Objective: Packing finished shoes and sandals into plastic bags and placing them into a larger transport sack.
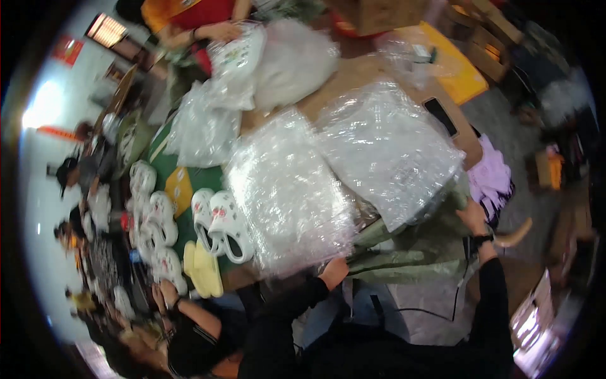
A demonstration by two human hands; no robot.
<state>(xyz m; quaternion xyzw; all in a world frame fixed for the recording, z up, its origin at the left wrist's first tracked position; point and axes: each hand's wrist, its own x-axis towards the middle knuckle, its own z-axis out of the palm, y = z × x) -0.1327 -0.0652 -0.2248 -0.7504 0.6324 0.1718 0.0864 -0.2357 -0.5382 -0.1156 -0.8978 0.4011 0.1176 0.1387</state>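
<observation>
A dull green woven sack (410, 262) hangs between my two hands at the near edge of the table. My left hand (334, 273) is closed at the sack's left end, just below a stack of clear plastic bags (290, 196). At the sack's right end, my right hand (472, 218) grips its edge; the fingertips are partly hidden. More clear plastic packaging (391, 145) lies over the sack's far side. White clogs with small charms (226, 224) stand left of the bag stack, beside pale yellow clogs (203, 271).
Several white clogs (161, 218) line the green tabletop on the left, where co-workers sit. Across the table, a person's hand (218, 31) touches a bagged clog (240, 54). A dark phone (440, 117) lies at the right edge, above a lilac bundle (491, 174).
</observation>
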